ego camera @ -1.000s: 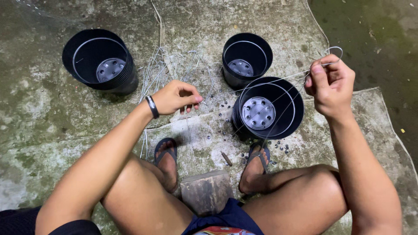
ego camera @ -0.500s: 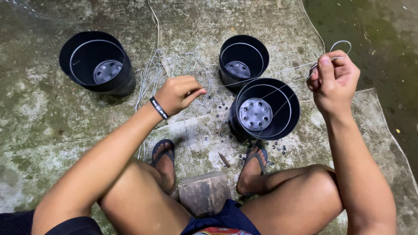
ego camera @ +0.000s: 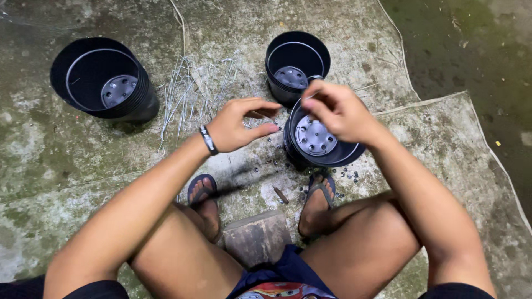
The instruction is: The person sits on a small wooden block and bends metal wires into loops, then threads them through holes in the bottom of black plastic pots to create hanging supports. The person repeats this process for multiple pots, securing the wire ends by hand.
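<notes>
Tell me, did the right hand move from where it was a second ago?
Yes. The right hand swung inward, toward the left hand. Before, it was off the outer rim of the nearest black pot; now it is over that pot's rim.

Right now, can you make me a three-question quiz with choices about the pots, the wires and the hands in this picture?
1. Where does the pile of wires lie?
A. Inside a pot
B. On the ground between the far left pot and the other two
C. On the person's lap

2. How many spots with black pots are there?
A. Three
B. One
C. Five

3. What is the left hand doing?
A. Lying flat on the ground
B. Gripping a sandal
C. Raised above the ground, fingers curled

Answers: 1 B, the wires lie on the concrete right of the left pot. 2 A, that one, the far pot and the near pot under the right hand. 3 C, it hovers beside the near pot.
</notes>
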Tool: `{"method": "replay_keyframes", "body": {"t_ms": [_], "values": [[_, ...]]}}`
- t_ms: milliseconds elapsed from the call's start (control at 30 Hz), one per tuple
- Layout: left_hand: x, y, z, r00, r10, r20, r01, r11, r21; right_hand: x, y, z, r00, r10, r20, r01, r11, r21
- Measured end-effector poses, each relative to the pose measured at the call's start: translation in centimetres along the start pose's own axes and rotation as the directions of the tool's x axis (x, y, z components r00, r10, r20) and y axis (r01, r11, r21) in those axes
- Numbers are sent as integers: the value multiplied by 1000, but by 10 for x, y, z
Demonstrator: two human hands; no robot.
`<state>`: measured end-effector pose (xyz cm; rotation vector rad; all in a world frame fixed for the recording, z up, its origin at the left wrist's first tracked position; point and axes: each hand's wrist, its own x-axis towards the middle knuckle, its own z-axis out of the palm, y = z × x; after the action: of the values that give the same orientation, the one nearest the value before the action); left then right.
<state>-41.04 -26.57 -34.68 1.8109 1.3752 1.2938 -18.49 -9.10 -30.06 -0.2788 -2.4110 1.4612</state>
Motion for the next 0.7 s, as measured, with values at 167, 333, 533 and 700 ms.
{"method": "replay_keyframes", "body": {"t_ms": [167,333,533,700], "values": [[11,3,25,975,-185,-119,136,931,-338,18,-11,33,998,48,28,-46,997,-64],[12,-12,18,938,-292,-187,166,852,-497,25,-12,38,996,55,-71,-64,989,-130],[1,-32,-15,868,-360,-343,104,806,-583,16,0,25,945,-26,325,99,973,-208],[-11,-46,-40,807,-423,-411,121,801,-586,9,10,24,912,347,217,-230,873,-430]]}}
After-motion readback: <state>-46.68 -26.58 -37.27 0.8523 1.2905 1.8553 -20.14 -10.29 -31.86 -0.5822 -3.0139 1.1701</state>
